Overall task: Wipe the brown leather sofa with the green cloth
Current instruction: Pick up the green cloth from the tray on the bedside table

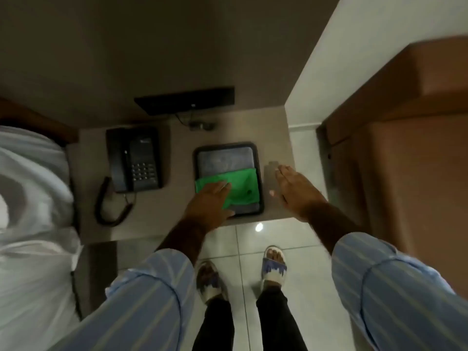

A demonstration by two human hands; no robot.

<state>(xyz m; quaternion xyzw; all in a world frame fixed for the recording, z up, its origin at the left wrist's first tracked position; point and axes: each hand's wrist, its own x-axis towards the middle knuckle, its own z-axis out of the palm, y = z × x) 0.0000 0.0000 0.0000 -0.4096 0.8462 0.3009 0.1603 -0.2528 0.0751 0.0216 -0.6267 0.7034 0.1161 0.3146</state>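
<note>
A folded green cloth [240,186] lies on a grey towel in a dark tray [260,173] on a low grey table [177,211]. My left hand [210,201] rests flat on the cloth's left part, fingers on top, thumb at the tray's near edge. To the right of the tray, my right hand [296,188] hovers flat above the table's right end with fingers together and nothing in it. The brown leather sofa [405,160] stands at the far right, only its side and top showing.
A black desk phone [134,160] with a coiled cord sits at the left of the table. A black flat device [187,100] hangs on the wall behind. White bedding [33,211] fills the left. My sandalled feet stand on pale floor tiles [248,244].
</note>
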